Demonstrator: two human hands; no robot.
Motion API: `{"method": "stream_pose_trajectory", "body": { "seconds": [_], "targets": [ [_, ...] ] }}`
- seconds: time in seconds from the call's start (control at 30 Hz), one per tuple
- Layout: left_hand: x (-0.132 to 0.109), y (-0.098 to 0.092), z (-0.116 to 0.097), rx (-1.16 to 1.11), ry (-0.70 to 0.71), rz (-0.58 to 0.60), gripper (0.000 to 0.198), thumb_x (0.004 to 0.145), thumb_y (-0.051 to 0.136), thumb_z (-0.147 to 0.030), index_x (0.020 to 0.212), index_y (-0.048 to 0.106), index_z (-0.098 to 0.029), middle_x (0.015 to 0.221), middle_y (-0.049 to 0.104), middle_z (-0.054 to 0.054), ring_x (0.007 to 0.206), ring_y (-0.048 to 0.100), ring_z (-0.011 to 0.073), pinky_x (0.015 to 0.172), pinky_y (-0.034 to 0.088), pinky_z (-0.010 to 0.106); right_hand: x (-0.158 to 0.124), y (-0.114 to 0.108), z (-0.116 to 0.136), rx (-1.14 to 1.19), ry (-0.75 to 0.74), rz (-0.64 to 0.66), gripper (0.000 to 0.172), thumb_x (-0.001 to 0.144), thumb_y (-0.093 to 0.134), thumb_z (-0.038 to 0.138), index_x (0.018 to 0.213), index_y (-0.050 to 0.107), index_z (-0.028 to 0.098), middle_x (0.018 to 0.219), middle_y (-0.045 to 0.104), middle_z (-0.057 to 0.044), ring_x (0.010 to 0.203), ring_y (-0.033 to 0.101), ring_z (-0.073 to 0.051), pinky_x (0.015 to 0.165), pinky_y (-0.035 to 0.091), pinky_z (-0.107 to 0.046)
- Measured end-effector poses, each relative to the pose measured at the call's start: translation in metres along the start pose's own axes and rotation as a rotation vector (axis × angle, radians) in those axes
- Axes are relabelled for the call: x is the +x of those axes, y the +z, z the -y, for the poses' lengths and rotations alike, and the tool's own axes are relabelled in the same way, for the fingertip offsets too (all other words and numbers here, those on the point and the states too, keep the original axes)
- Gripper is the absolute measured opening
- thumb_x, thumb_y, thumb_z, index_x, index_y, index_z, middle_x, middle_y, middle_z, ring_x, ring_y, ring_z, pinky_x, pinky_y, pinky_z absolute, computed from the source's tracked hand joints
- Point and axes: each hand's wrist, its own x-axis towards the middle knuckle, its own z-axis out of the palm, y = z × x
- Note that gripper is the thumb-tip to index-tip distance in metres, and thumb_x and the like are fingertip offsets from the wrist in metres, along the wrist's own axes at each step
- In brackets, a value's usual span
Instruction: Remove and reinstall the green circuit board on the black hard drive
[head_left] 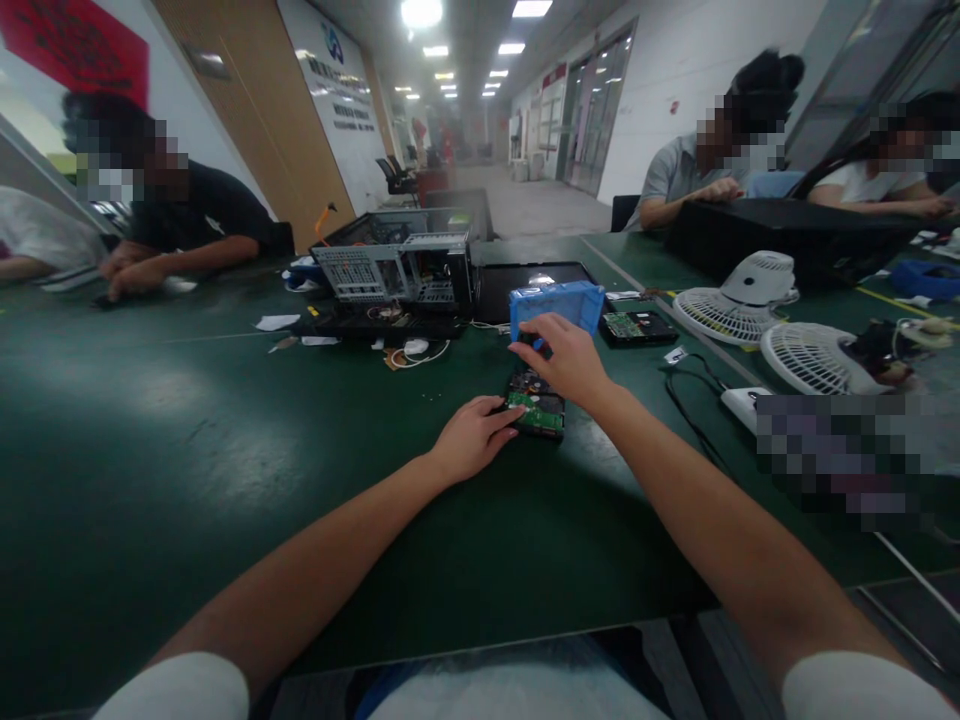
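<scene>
A hard drive with a green circuit board (544,418) lies on the green table in front of me. My left hand (474,436) rests at its left side, fingers spread, with fingertips on the board and the drive's edge. Over the drive's far end is my right hand (559,357), its thumb and fingers curled around something small and dark that I cannot make out. Just behind that hand stands a blue plastic box (559,303). A second drive (637,327) with a green board lies to the right of the box.
An open computer case (394,270) stands at the back left, beside a flat black panel (495,290). White fan parts (806,355) and a black cable (694,415) lie on the right. People sit across the table (247,450) on both sides.
</scene>
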Motion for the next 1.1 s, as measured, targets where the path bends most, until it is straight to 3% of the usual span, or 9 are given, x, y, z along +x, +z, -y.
{"method": "stream_pose_trajectory", "body": {
  "seconds": [0.37, 0.63, 1.1],
  "targets": [
    [0.0, 0.001, 0.001, -0.004, 0.006, -0.013, 0.043, 0.1, 0.053, -0.034, 0.142, 0.06, -0.025, 0.128, 0.062, 0.014, 0.123, 0.057, 0.0283, 0.103, 0.051, 0.049, -0.008, 0.004, 0.001, 0.036, -0.054, -0.092, 0.021, 0.096, 0.055, 0.029, 0.115, 0.063, 0.023, 0.122, 0.068, -0.012, 0.118, 0.062, -0.027, 0.1, 0.048, -0.042],
    [0.0, 0.002, 0.001, -0.003, 0.012, -0.031, 0.042, 0.1, 0.054, -0.034, 0.141, 0.061, -0.024, 0.129, 0.062, 0.014, 0.124, 0.056, 0.0278, 0.105, 0.05, 0.047, 0.016, -0.003, 0.005, -0.051, -0.028, 0.117, 0.017, 0.094, 0.062, 0.032, 0.104, 0.064, 0.018, 0.103, 0.072, -0.01, 0.093, 0.066, -0.025, 0.08, 0.048, -0.035],
    [0.0, 0.0, 0.0, -0.002, -0.005, -0.005, 0.043, 0.1, 0.053, -0.033, 0.142, 0.059, -0.025, 0.133, 0.061, 0.014, 0.128, 0.055, 0.0287, 0.106, 0.049, 0.05, 0.052, -0.017, 0.008, -0.208, 0.019, 0.33, 0.014, 0.085, 0.069, 0.021, 0.099, 0.072, 0.02, 0.088, 0.073, -0.007, 0.084, 0.066, -0.025, 0.079, 0.045, -0.037]
  ]
}}
